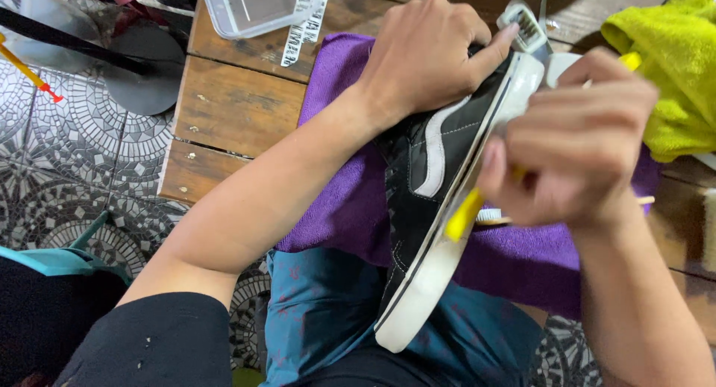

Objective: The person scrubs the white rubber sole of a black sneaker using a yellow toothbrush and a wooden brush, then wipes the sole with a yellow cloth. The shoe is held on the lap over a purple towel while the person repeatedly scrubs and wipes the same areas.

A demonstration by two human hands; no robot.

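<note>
Step in hand: scrubbing sole edge. Left hand (pixel 425 55) clamped shoe (pixel 440 186) on purple cloth (pixel 343 208) over desk (pixel 231 104) edge. Right hand (pixel 574 145), grip closed round yellow brush (pixel 464 214); bristles prob. hidden. Next, I judged: steady hold, short strokes along rim.

Two bare forearms, no watch, rings or bracelets visible. The left hand (pixel 421 55) and right hand (pixel 578 145) are ungloved, with short plain nails. A black short sleeve (pixel 160 342) with small pale specks covers the left upper arm. Teal-blue trousers (pixel 321 312) with faint reddish marks cover the lap. The right sleeve is out of view.
</note>
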